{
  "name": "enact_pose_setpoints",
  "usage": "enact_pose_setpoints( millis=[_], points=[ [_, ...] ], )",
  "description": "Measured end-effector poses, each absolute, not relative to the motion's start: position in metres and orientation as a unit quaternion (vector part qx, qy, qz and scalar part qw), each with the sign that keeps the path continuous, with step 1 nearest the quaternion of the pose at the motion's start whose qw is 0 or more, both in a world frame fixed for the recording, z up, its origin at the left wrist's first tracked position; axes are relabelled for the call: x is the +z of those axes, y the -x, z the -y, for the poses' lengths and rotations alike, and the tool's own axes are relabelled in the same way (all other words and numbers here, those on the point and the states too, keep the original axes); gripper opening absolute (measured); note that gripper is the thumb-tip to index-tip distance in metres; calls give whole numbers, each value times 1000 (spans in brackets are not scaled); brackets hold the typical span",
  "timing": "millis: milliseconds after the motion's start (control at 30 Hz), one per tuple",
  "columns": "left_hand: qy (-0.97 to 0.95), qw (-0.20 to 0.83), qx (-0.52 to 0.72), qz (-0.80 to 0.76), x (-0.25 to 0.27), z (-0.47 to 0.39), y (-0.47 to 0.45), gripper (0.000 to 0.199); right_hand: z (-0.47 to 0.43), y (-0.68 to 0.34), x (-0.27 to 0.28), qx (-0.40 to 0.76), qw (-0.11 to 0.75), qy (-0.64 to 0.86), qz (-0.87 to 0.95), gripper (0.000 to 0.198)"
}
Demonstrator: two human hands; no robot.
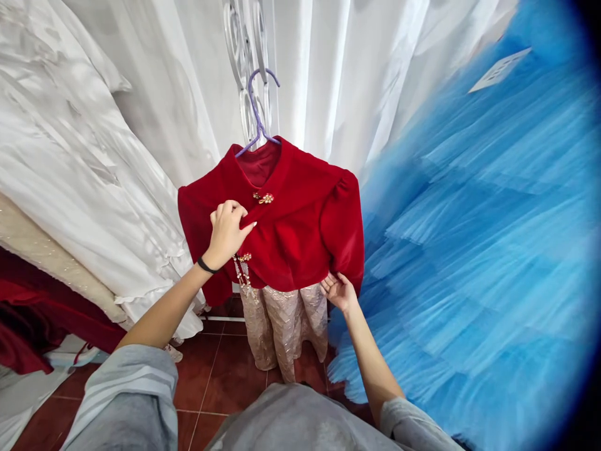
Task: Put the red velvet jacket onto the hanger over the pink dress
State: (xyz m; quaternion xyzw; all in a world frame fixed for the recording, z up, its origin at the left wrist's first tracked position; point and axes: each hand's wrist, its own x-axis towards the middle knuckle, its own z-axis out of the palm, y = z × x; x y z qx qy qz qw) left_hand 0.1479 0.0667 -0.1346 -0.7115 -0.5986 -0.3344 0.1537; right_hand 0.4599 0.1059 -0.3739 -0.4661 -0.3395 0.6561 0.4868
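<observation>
A red velvet jacket [295, 219] with a stand-up collar and puffed sleeves hangs from a purple hanger [256, 113]. A gold flower clasp [265, 198] sits below its collar, and a beaded tassel [242, 272] dangles at the lower left front. Curled fingers of my left hand [228, 230] grip the jacket's front cloth, left of the clasp, with the thumb toward the middle. My right hand [340, 292], palm turned up and fingers stretched out, touches the hem beside the right sleeve. Beneath the jacket shows a shiny beige skirt [286, 326].
A white scrolled metal stand [244, 62] rises behind the hanger, before white curtains [323, 69]. Layered blue tulle [488, 238] fills the right side, with a white tag [500, 70] on it. White gowns [94, 188] and dark red cloth [51, 313] hang left, above brown floor tiles [220, 376].
</observation>
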Motion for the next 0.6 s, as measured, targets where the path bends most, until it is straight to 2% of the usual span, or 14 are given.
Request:
enact_pose_setpoints(
  millis=[67,133,200,300,400,500,600],
  points=[
    [744,6,-375,554,-124,-73,-137,29,-106,-461,-377,670,534,423,296,18],
    [744,-66,-424,511,-117,-80,-127,34,-100,-451,-385,667,577,393,259,9],
    [726,-12,-451,520,-114,-86,-123,31,-95,-436,-397,655,610,383,230,12],
    [685,131,-399,595,-119,-94,-126,23,-95,-419,-414,616,642,406,210,24],
    [668,165,-397,608,-130,-93,-124,26,-95,-416,-416,530,681,458,215,29],
    [621,154,-523,563,-146,-80,-114,32,-88,-417,-389,388,740,508,211,43],
    [500,217,-606,579,-167,-72,-113,31,-82,-402,-334,161,760,538,326,62]
  ],
)
